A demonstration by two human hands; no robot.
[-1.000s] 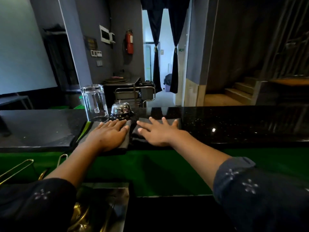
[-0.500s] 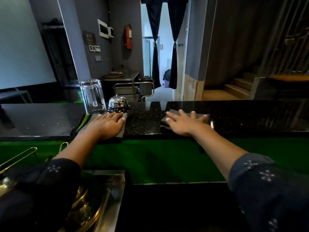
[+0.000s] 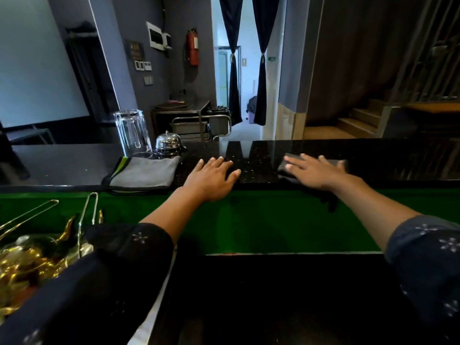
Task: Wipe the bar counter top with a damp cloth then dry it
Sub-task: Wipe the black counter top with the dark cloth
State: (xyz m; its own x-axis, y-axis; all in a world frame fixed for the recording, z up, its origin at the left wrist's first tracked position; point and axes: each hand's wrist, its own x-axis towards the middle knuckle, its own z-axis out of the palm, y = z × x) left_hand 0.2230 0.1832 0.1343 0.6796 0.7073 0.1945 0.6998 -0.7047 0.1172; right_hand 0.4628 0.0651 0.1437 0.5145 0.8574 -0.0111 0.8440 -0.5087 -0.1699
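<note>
a folded grey microfibre cloth (image 3: 143, 172) lies on the black bar counter top (image 3: 251, 158), just left of the left hand (image 3: 211, 179), in front of an upturned glass (image 3: 133, 133) and a service bell (image 3: 168, 141). the left hand rests flat on bare counter, fingers spread, holding nothing. the right hand (image 3: 315, 171) presses flat with splayed fingers on a dark cloth (image 3: 286, 168), which shows under and beyond its fingertips.

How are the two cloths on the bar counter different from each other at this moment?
The grey cloth lies folded with nothing on it, beside the glass; the dark cloth sits under the right hand, mostly covered. The grey cloth is lighter, with a green stripe on its left edge; the dark cloth looks nearly black. The left hand rests flat on the bare counter, off the grey cloth. Both cloths lie on the same black counter.
</note>
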